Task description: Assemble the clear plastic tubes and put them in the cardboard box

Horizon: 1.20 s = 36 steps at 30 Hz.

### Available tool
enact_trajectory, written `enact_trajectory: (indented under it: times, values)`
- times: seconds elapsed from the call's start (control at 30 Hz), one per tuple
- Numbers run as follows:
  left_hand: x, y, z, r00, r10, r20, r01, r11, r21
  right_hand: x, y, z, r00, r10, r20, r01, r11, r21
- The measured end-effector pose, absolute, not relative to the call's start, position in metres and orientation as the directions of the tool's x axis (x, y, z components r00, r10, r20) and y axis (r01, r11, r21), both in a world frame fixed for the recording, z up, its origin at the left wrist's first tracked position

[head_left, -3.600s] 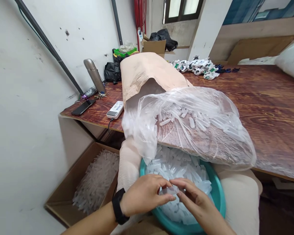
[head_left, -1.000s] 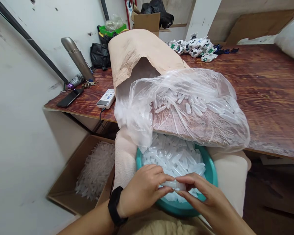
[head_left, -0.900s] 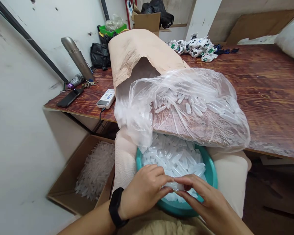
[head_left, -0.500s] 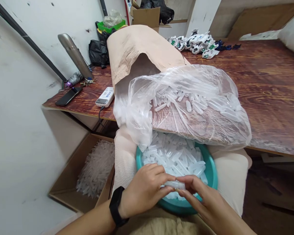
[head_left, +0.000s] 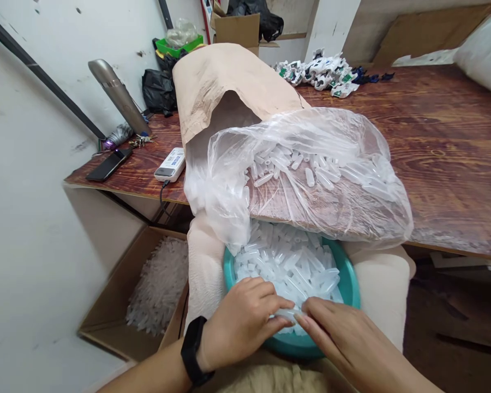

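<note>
A small translucent white plastic tube (head_left: 285, 313) is pinched between the thumb and fingers of my left hand (head_left: 243, 308), which wears a black wristband. At the tube's right end, the thumb and forefinger of my right hand (head_left: 339, 330) close on it and partly cover it. Both hands are over the front of a teal basin (head_left: 354, 286) that rests between my legs. Many similar tubes (head_left: 286, 265) fill the basin. Behind it, a clear plastic bag (head_left: 319, 128) with more loose tubes hangs over the table edge from a paper sack (head_left: 221, 65).
A cardboard box (head_left: 118, 322) of translucent pieces stands on the lower left. On the wooden table (head_left: 445, 164) lie a phone (head_left: 109, 164), a white device with a cable (head_left: 170, 165), keys (head_left: 141, 141), a metal flask (head_left: 120, 98) and a pile of white parts (head_left: 323, 73).
My right hand has turned over the tube's right end, its back now more upward, covering more of it. My left hand keeps its pinch. The whole view has shifted slightly.
</note>
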State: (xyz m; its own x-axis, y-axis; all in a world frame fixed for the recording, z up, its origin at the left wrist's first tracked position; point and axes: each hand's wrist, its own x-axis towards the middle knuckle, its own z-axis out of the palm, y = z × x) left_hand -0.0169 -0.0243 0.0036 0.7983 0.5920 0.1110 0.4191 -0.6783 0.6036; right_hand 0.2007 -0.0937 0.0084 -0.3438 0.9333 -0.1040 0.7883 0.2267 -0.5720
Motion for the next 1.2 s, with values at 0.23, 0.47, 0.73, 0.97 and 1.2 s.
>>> enact_trajectory:
  times: [0.23,0.47,0.73,0.97,1.2]
  values:
    - [-0.013,-0.021,0.006,0.831,0.556,-0.004,0.426,-0.632,0.648,0.199,-0.092,0.002,-0.362,0.932,-0.016,0.774,0.290,-0.563]
    - [-0.005,-0.014,0.017,0.834,0.529,-0.157,0.394,-0.373,0.840,0.209,-0.085,-0.004,-0.164,0.934,-0.318,0.330,-0.252,-0.910]
    - [0.010,-0.004,0.023,0.840,0.499,-0.212,0.384,-0.273,0.882,0.203,-0.083,-0.015,-0.255,0.840,-0.479,-0.227,-0.534,-0.814]
    - [0.017,-0.007,0.015,0.805,0.557,-0.204,0.397,-0.250,0.883,0.199,-0.093,-0.025,-0.206,0.880,-0.427,-0.141,-0.459,-0.877]
    - [0.016,-0.015,0.013,0.774,0.602,-0.198,0.414,-0.245,0.877,0.197,-0.088,-0.025,-0.197,0.904,-0.379,-0.023,-0.391,-0.920]
